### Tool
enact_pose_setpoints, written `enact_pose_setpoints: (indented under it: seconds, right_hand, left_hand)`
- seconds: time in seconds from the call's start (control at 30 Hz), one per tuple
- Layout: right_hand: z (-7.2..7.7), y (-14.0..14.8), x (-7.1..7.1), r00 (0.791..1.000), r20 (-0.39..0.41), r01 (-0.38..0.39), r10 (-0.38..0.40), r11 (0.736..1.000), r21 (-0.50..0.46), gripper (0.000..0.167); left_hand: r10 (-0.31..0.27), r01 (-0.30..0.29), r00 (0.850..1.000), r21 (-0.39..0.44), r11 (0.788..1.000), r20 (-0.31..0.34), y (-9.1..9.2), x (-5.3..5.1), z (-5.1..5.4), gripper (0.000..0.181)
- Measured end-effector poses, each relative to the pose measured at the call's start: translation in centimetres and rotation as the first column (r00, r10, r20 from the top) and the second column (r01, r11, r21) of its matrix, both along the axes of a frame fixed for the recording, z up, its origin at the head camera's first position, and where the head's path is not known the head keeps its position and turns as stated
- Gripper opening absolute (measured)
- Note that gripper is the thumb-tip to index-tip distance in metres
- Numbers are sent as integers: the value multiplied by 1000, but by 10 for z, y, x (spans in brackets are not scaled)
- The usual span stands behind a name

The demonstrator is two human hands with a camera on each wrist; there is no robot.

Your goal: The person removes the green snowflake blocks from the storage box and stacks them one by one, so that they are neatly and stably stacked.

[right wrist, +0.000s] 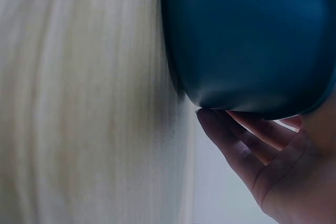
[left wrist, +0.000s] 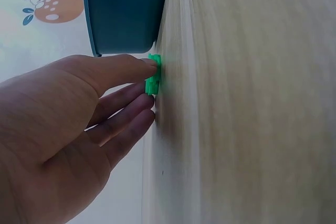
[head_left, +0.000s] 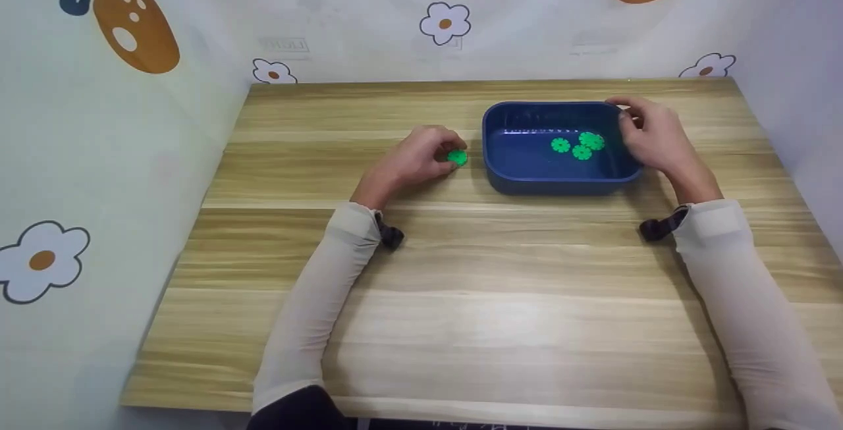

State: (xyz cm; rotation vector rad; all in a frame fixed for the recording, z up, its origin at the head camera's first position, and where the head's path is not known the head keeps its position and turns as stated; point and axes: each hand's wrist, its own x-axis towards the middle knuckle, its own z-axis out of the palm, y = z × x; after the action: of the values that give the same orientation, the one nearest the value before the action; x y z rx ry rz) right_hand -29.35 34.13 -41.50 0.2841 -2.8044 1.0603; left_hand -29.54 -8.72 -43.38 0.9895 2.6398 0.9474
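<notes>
Left of the blue plastic box (head_left: 560, 186), my left hand (head_left: 421, 157) pinches a green notched plastic disc (head_left: 458, 157) between thumb and fingers. In the left wrist view the disc (left wrist: 153, 75) is at the tabletop, close to the box wall (left wrist: 126, 14). At the box's right end, my right hand (head_left: 655, 134) grips the rim near the back corner. From the right wrist, its fingers (right wrist: 231, 145) lie against the outside of the box (right wrist: 247, 40), and the thumb is mostly hidden. Inside the box, several green discs (head_left: 582, 152) lie toward the right, some overlapping.
The box stands on a wood-grain table (head_left: 461, 324), near its back edge. Pale walls (head_left: 369, 8) with flower and orange fruit prints enclose the table at the back and both sides. Each wrist wears a small black camera (head_left: 392, 238).
</notes>
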Motion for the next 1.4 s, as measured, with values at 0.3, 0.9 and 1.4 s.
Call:
enact_pose_setpoints:
  seconds: [0.3, 0.9, 1.4]
  right_hand:
    - [1, -1, 0, 1000, 5, -2, 2, 1000, 5, 42]
    - [1, 0, -1, 1000, 8, 1, -1, 1000, 6, 42]
    - [0, 0, 1, 1000, -1, -1, 1, 1000, 5, 42]
  left_hand:
    - [0, 0, 1000, 10, 1000, 12, 0, 0, 0, 32]
    - [58, -58, 998, 32, 998, 11, 1, 2, 3, 40]
    - [241, -210, 939, 143, 967, -246, 44, 20, 21, 38]
